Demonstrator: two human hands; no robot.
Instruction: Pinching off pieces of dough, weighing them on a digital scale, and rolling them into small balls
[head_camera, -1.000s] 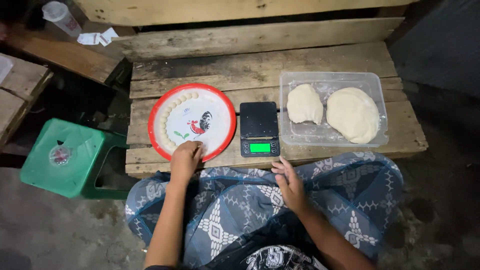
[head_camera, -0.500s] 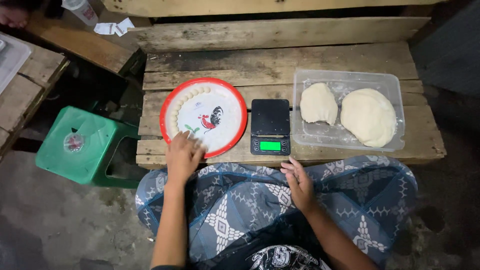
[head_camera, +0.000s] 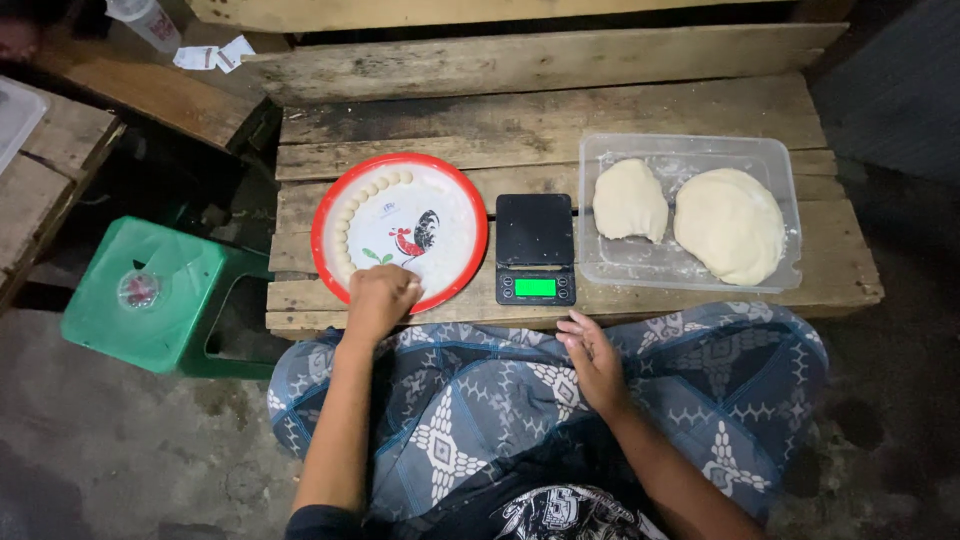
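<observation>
At the far left, beside the wooden bench (head_camera: 560, 120), I see a green plastic stool (head_camera: 150, 300) standing on the concrete floor, with a small round object resting on its seat. Next along, on the bench's planks, lies a round plate with a red rim (head_camera: 400, 232) and a rooster painted in the middle. A row of small pale dough balls (head_camera: 352, 215) curves along its left inner edge. My left hand (head_camera: 380, 300) rests at the plate's near rim, curled into a loose fist over the edge; I cannot tell whether it grips anything. Just right of the plate sits a small black kitchen scale (head_camera: 535, 248), its green display lit and its platform bare. My right hand (head_camera: 592, 358) lies below the scale, on my lap, fingers spread and relaxed, holding nothing, against patterned blue-grey cloth (head_camera: 450, 420). At the right end of the bench stands a clear plastic tray (head_camera: 690, 150) holding two pale dough lumps: a smaller one (head_camera: 630, 200) on the left, a larger flatter one (head_camera: 730, 225) on the right, just beside each other.
</observation>
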